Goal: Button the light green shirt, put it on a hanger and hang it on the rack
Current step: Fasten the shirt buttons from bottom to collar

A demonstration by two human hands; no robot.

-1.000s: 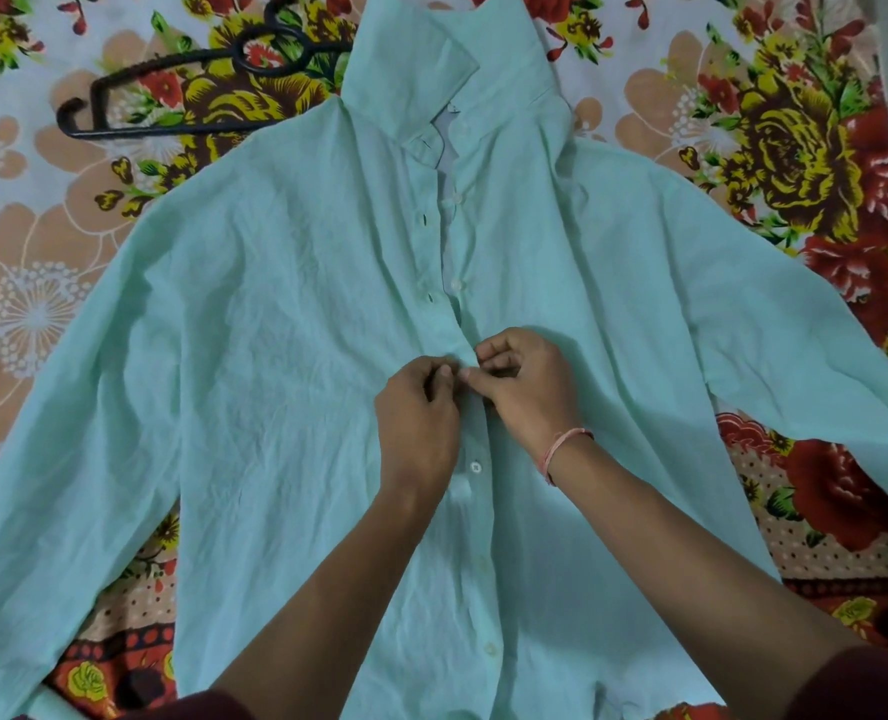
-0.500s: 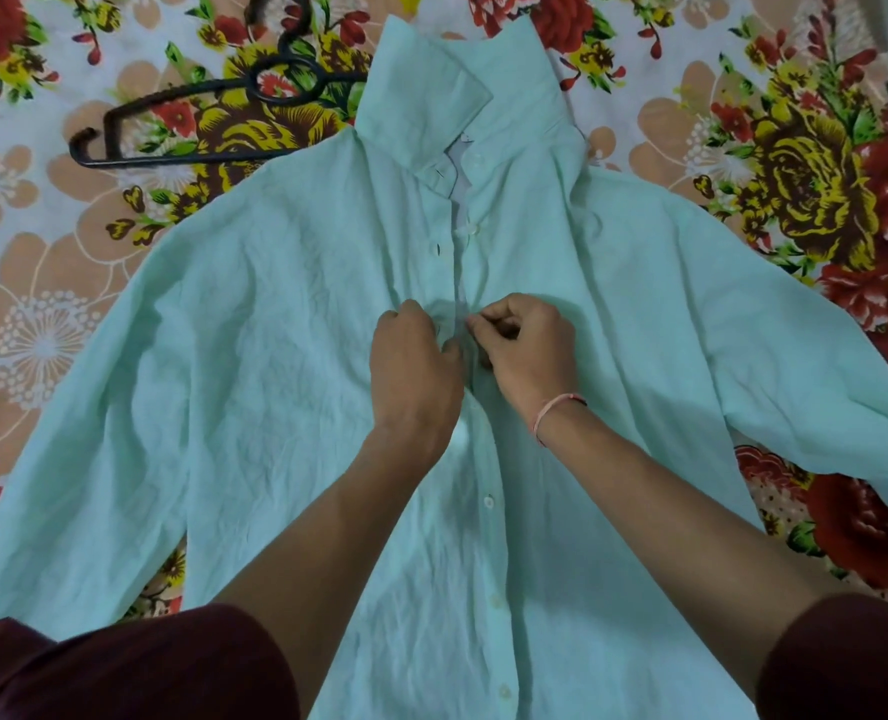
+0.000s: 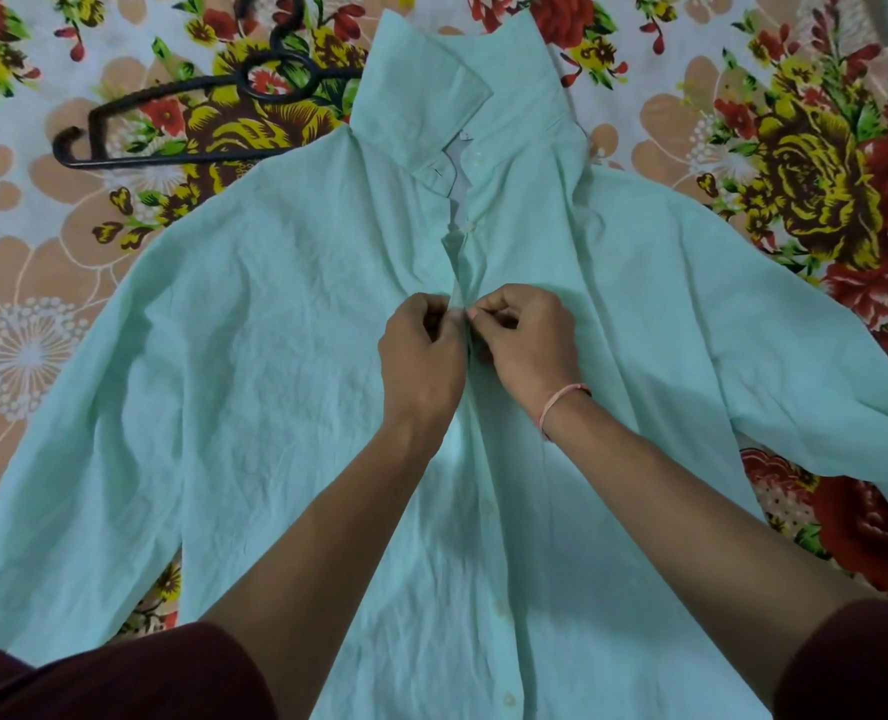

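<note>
Pinching the placket point(image 3: 461, 262) of the flat-lying shirt point(image 3: 275, 366) in the curled fingers point(image 3: 489, 310) of left hand point(image 3: 421, 356) and right hand point(image 3: 530, 345), working one button nearer the collar point(image 3: 416, 96) than a second ago, probably nearing the last few before needing the hanger point(image 3: 161, 161) beside the collar.

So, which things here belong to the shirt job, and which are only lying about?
For the job:
- light green shirt, pinched at its front opening by the left hand and the right hand
- black hanger, lying by the collar

Just there:
- floral bedsheet under the shirt
- pink wrist thread
</note>
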